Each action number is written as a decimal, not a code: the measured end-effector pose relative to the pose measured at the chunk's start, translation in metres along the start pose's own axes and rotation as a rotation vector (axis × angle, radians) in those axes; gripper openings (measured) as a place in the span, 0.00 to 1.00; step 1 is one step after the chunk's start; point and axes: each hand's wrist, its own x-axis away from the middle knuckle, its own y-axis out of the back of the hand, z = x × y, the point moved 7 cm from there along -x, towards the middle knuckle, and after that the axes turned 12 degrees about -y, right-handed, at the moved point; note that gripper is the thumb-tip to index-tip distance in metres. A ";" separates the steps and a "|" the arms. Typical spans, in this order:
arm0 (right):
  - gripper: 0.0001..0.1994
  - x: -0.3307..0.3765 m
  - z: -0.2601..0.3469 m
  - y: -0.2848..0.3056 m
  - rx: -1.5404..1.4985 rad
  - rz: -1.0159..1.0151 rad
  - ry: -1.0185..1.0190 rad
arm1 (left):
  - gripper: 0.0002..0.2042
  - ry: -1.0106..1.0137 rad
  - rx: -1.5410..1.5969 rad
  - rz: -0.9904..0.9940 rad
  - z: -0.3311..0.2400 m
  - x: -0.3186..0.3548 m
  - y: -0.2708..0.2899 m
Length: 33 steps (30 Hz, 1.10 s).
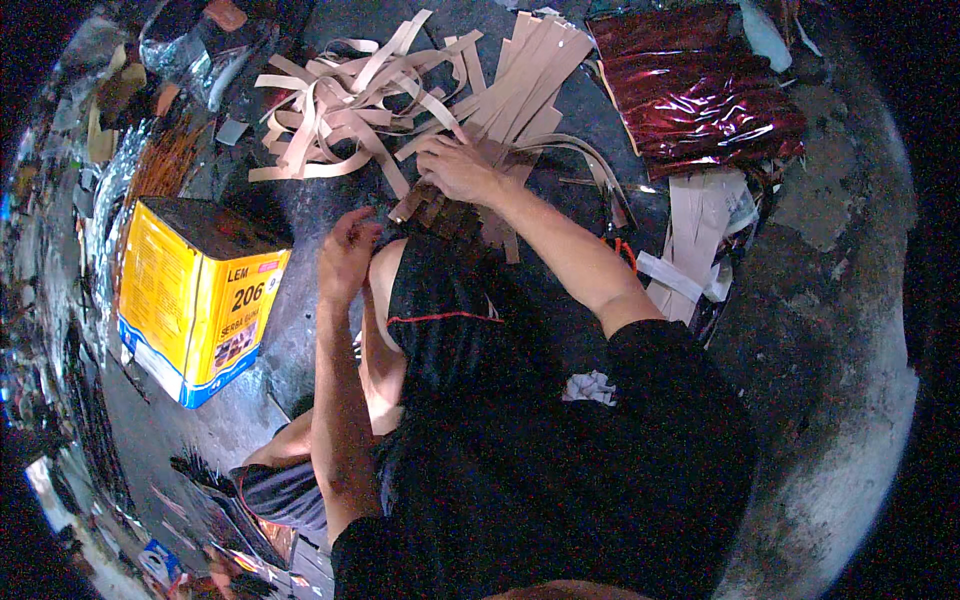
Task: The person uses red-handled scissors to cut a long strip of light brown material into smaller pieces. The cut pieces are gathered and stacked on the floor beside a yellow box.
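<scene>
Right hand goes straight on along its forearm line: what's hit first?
Probably the loose, curled tan strips ahead-left of the right hand; depth is unclear, so it might pass above them.

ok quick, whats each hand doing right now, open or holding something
Left hand: partly open, fingers loosely curled, nothing visible in it.
Right hand: at the tan strips, fingers bent; whether its grip is closed cannot be told.

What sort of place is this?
Probably a workshop of some kind, though I can't be sure. What suggests it: the tan strips spread about, the big yellow can, and the shiny dark red sheeting on the floor.
</scene>
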 end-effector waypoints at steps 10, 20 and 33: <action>0.05 0.011 0.014 0.123 -0.571 -0.122 -0.026 | 0.12 0.019 0.475 -0.045 -0.086 -0.037 -0.027; 0.10 0.050 0.030 0.133 -0.813 -0.130 -0.307 | 0.06 0.048 0.546 0.000 -0.093 -0.037 -0.044; 0.10 0.037 0.011 0.001 -0.333 -0.126 -0.110 | 0.12 -0.033 -0.318 0.059 0.031 -0.044 -0.014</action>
